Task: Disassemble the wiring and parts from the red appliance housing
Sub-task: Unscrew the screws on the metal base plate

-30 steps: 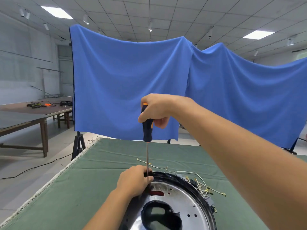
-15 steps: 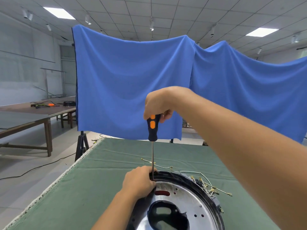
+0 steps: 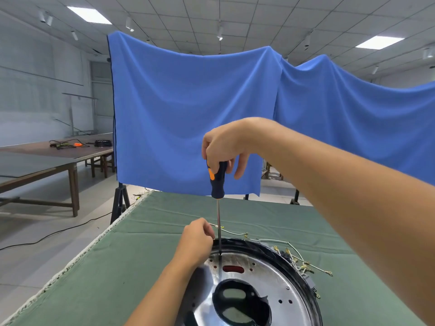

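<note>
The appliance housing (image 3: 277,278) lies on the green table cloth, showing a shiny metal plate with a black rim and a red patch through a slot. My right hand (image 3: 226,147) grips the top of a dark blue and orange screwdriver (image 3: 217,182) held upright. Its shaft tip stands on the plate near the far rim. My left hand (image 3: 196,243) rests on the rim beside the shaft, fingers curled close to it. Pale wires (image 3: 299,260) with yellow terminals trail off the housing's far right side.
The green cloth table (image 3: 117,267) ends at a frayed left edge. A blue backdrop (image 3: 188,114) hangs on stands behind it. A wooden table (image 3: 58,156) with cables and tools stands far left. A black cable runs across the floor.
My right hand has shifted its hold at the top of the screwdriver handle, with more of the handle showing below it. My left hand stays at the rim. The view has shifted.
</note>
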